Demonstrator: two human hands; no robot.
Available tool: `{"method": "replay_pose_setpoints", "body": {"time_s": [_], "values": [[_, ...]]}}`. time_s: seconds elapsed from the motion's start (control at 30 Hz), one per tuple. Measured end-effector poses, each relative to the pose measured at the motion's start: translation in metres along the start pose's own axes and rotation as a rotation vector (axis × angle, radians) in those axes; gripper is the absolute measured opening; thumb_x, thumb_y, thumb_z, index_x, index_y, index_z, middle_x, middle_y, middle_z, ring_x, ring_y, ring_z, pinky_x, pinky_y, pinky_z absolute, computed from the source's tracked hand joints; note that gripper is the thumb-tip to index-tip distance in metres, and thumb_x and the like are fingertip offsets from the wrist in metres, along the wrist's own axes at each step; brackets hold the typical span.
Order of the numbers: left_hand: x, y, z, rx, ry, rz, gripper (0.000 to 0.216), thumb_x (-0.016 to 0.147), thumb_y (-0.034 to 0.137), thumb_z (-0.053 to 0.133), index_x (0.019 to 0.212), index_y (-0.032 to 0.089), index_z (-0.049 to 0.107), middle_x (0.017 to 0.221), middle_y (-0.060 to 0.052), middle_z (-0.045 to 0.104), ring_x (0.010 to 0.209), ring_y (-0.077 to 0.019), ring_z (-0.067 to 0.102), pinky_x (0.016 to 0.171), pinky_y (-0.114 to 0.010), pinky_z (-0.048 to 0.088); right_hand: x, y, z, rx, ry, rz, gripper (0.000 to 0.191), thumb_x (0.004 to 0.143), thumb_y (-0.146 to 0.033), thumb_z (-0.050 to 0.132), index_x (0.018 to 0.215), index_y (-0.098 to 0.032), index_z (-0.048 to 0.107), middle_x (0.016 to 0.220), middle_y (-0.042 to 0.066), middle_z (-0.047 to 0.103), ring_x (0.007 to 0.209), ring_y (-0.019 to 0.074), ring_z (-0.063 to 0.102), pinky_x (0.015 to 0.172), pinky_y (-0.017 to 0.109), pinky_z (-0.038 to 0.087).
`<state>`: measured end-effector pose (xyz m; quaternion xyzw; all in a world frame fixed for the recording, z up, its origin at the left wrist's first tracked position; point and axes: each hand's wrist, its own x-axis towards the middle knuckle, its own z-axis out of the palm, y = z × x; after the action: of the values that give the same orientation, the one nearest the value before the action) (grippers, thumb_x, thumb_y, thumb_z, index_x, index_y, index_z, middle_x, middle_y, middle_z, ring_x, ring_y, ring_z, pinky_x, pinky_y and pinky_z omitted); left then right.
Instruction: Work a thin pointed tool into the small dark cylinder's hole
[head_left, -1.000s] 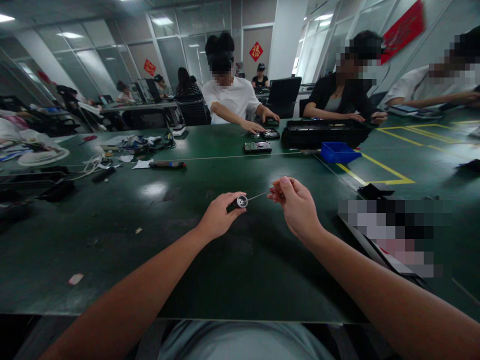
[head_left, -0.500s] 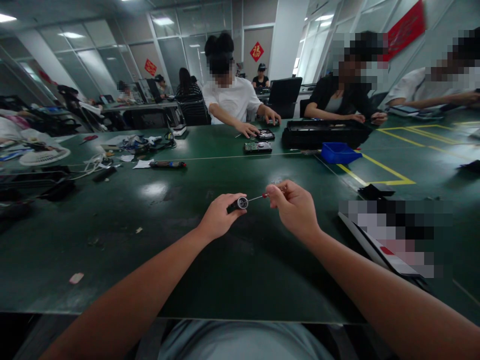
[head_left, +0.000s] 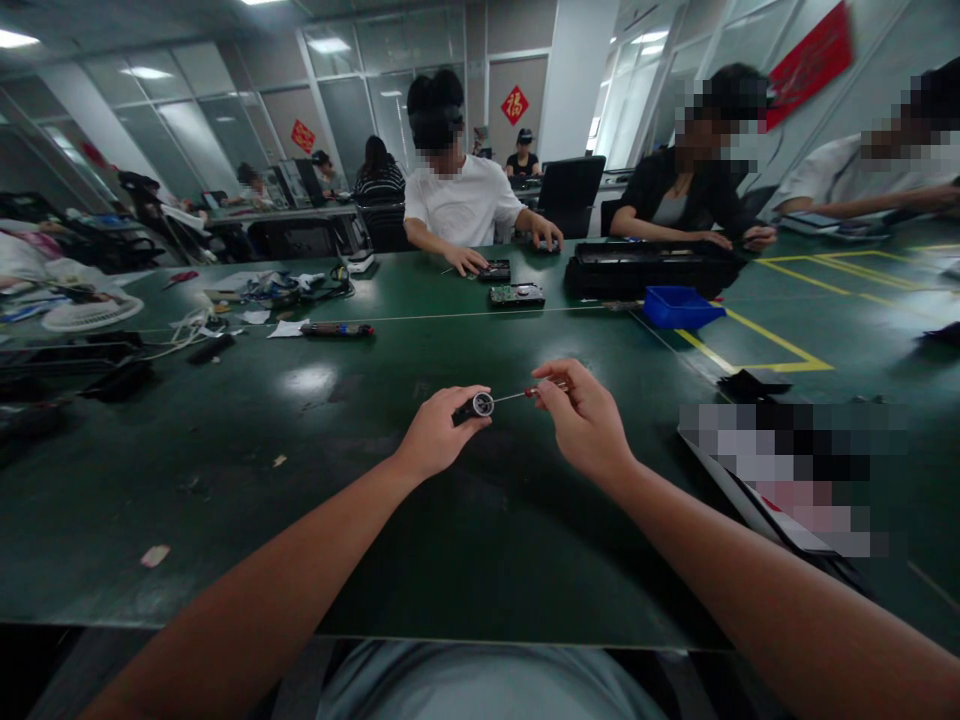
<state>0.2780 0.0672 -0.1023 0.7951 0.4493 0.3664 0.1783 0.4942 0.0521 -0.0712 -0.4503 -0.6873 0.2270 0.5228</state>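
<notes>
Between the thumb and fingers of my left hand (head_left: 439,432) is a small black cylinder (head_left: 466,410), its round silver-rimmed end turned to the right. My right hand (head_left: 589,415) grips a thin screwdriver (head_left: 529,392) by its red-and-clear handle. The metal shaft points left, and its tip meets the cylinder's open end; how deep it reaches I cannot tell. Both hands are held above the green table (head_left: 480,560).
Across the table a person in white handles a black drive-like device (head_left: 495,269); another with a green circuit board (head_left: 517,295) lies nearer. A blue bin (head_left: 682,307) stands beside a long black casing (head_left: 652,268). A dark tube (head_left: 337,329) lies left; a flat panel lies right.
My right hand's fingers have shifted and spread a little around the screwdriver handle. My left hand holds the cylinder almost still. The person opposite has moved the black device leftward.
</notes>
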Motion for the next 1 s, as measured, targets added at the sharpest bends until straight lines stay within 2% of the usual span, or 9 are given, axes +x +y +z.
{"method": "replay_pose_setpoints", "body": {"time_s": [0.17,0.23,0.4,0.6,0.87,1.0], "values": [[-0.0005,-0.0004,0.0007,0.002,-0.014,0.019,0.038,0.088,0.026,0.070,0.126,0.026,0.063,0.122,-0.003,0.068,0.115,-0.0233,0.061,0.103,-0.043,0.045,0.0011,-0.0048,-0.0017,-0.080,-0.030,0.056,0.028,0.098,-0.043,0.049,0.086,-0.021,0.063,0.059,-0.003,0.056,0.053,0.0141,0.054,0.055,0.030,0.039],[-0.0003,-0.0004,0.0007,0.001,-0.018,0.017,0.038,0.088,0.027,0.071,0.126,0.026,0.063,0.122,-0.004,0.068,0.115,-0.0236,0.061,0.104,-0.044,0.045,0.0007,-0.0056,-0.0016,-0.104,-0.022,0.046,0.026,0.098,-0.042,0.050,0.088,-0.021,0.063,0.061,-0.002,0.058,0.054,0.0140,0.054,0.055,0.030,0.038],[0.0001,-0.0006,0.0002,-0.006,-0.017,0.001,0.038,0.088,0.025,0.070,0.126,0.026,0.063,0.122,-0.004,0.068,0.116,-0.0240,0.060,0.104,-0.044,0.046,0.0000,-0.0042,-0.0010,-0.063,-0.051,0.009,0.018,0.096,-0.029,0.048,0.107,-0.021,0.060,0.072,-0.001,0.063,0.065,0.0158,0.061,0.062,0.030,0.043],[0.0008,-0.0024,0.0011,-0.006,-0.009,0.014,0.038,0.087,0.023,0.071,0.125,0.025,0.064,0.122,-0.004,0.068,0.116,-0.0228,0.061,0.104,-0.043,0.046,0.0019,-0.0065,-0.0016,-0.128,-0.072,0.036,0.031,0.099,-0.043,0.046,0.090,-0.020,0.065,0.064,-0.001,0.060,0.056,0.0145,0.056,0.055,0.029,0.038],[0.0014,-0.0016,0.0004,0.003,-0.004,0.004,0.038,0.087,0.022,0.072,0.124,0.024,0.064,0.121,-0.003,0.069,0.114,-0.0215,0.062,0.103,-0.040,0.046,0.0014,-0.0030,0.0000,-0.079,-0.065,0.055,0.021,0.097,-0.033,0.046,0.104,-0.021,0.061,0.070,0.000,0.062,0.063,0.0159,0.058,0.061,0.030,0.042],[0.0008,-0.0013,0.0011,-0.003,-0.011,0.005,0.038,0.087,0.021,0.072,0.124,0.024,0.064,0.121,-0.003,0.069,0.116,-0.0210,0.061,0.104,-0.040,0.045,0.0014,-0.0016,-0.0011,-0.062,-0.059,0.061,0.019,0.095,-0.029,0.047,0.104,-0.021,0.062,0.070,-0.001,0.060,0.064,0.0160,0.058,0.062,0.031,0.042]]}}
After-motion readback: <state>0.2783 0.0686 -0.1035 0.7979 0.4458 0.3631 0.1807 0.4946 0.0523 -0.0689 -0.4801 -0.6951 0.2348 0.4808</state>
